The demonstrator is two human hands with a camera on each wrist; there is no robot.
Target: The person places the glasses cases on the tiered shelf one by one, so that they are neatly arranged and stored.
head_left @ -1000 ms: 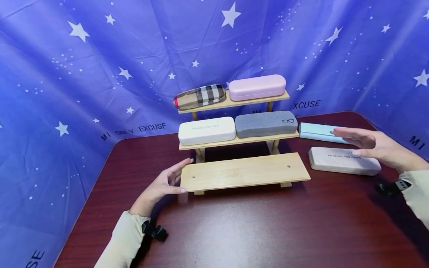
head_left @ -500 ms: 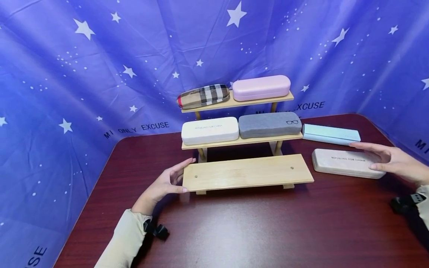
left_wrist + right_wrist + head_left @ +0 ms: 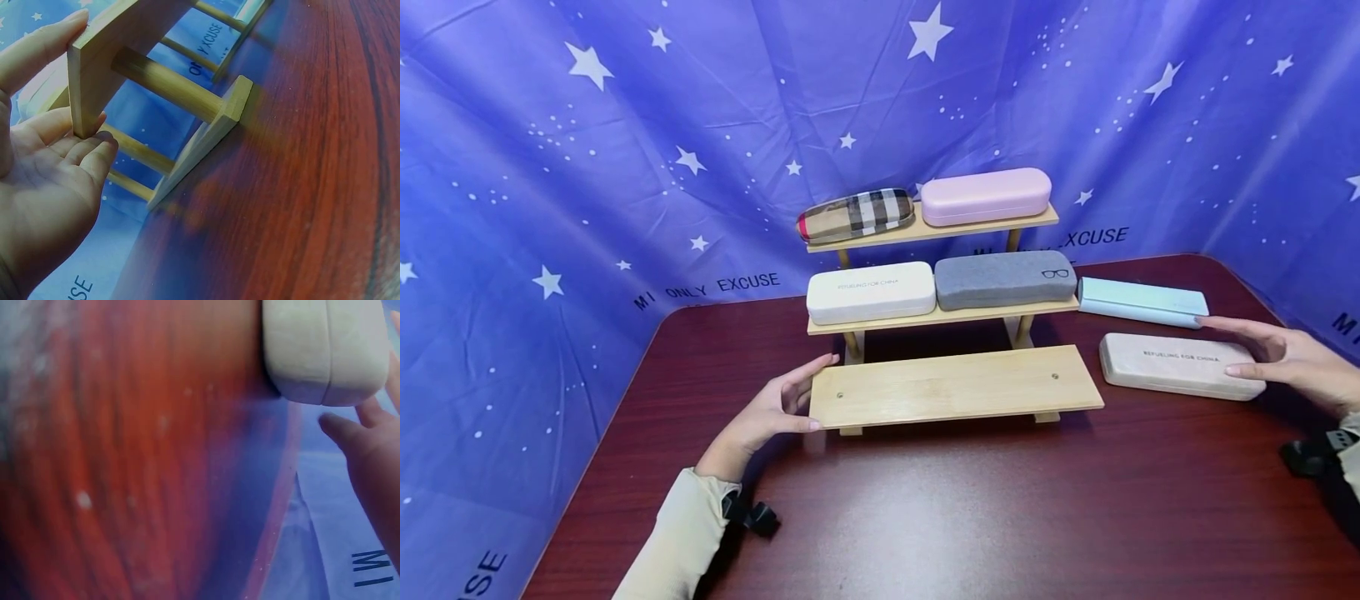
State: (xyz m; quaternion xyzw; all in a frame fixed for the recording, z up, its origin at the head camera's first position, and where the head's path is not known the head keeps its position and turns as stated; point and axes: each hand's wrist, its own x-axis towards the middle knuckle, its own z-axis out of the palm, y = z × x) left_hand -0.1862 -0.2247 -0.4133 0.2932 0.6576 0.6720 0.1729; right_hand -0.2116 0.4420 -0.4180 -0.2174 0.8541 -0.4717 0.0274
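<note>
My left hand [image 3: 767, 408] grips the left end of the bottom board of a three-tier wooden display stand [image 3: 955, 387]; in the left wrist view, the thumb lies along one edge and the fingers [image 3: 94, 150] curl at the other. My right hand [image 3: 1292, 358] hovers around the right end of a pale grey glasses case [image 3: 1172, 363] lettered "REFUELING FOR CHINA". Its thumb overlaps the case in the head view, and its index fingertip comes right at the corner of a light blue case [image 3: 1138, 302]. In the right wrist view, the thumb [image 3: 340, 428] is spread beside the pale case [image 3: 325, 350].
A white glasses case [image 3: 871, 293] and a grey one [image 3: 1006, 280] share the middle shelf. Above them lie a plaid case [image 3: 857, 215] and a pink case [image 3: 987, 197]. Blue star-printed curtain [image 3: 625, 167] surrounds the dark red table [image 3: 1000, 517].
My right hand has moved right and down from above the two loose cases to the pale case's right end. The left hand keeps its grip on the stand. The view has shifted slightly.
</note>
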